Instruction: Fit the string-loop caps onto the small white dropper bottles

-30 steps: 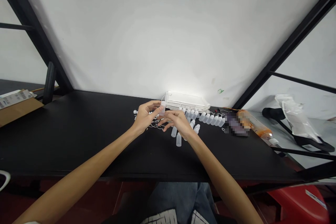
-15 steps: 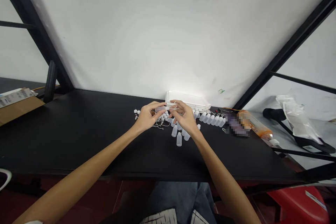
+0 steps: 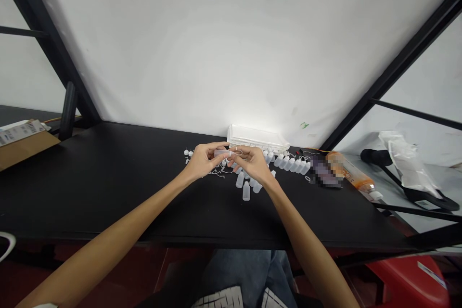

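A small translucent plastic dropper bottle [image 3: 220,153] lies sideways between my hands, above the table. My left hand [image 3: 202,160] is closed round its body, thumb in front and fingers behind. At the neck end, my right hand [image 3: 253,161] pinches a small white cap [image 3: 232,152] with a thin loop [image 3: 237,152] trailing from it. Fingertips partly cover where cap and neck meet. Below my right hand, several similar bottles [image 3: 246,191] stand or lie on the black table [image 3: 173,221]. Loose white caps and thin white strips [image 3: 217,171] lie under my left hand.
Several capped bottles [image 3: 294,165] form a row on the right. A stack of white trays [image 3: 258,137] sits against the wall. Further right are a blurred-out object [image 3: 326,173] and an orange-labelled bottle [image 3: 352,175]. A cardboard box [image 3: 27,142] lies far left.
My right hand has turned and lowered slightly, its fingers now flatter over the bottle's neck end. The held bottle is more exposed. My left hand stays nearly in place.
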Tool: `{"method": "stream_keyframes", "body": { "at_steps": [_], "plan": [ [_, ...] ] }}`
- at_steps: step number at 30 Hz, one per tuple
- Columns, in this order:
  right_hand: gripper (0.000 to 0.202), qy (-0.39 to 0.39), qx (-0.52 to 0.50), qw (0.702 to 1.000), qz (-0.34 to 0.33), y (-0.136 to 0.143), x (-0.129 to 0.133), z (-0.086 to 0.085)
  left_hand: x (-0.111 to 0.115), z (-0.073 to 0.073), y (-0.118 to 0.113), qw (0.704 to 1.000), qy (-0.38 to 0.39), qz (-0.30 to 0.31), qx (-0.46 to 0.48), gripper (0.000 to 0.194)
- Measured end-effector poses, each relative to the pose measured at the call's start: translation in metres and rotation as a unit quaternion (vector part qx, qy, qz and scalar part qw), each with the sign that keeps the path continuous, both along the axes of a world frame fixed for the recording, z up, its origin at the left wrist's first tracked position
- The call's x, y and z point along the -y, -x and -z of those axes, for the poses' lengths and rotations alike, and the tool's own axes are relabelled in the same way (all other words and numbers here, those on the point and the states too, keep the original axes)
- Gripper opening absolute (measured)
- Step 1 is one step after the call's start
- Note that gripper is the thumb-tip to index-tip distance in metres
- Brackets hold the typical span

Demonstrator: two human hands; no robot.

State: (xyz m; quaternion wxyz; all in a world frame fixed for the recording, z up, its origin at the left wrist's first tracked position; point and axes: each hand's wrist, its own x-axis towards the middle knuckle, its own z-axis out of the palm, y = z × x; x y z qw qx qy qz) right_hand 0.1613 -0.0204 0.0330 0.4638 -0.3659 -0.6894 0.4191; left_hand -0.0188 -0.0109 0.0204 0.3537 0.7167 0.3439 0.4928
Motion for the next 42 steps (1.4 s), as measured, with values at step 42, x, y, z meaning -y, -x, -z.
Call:
{"method": "stream_keyframes", "body": {
  "at_steps": [42],
  "plan": [
    [0.035, -0.038, 0.02, 0.999, -0.01, -0.004, -0.006, 0.007, -0.009, 0.003, 0.009, 0.992, -0.101, -0.006, -0.077, 0.029]
  ]
}}
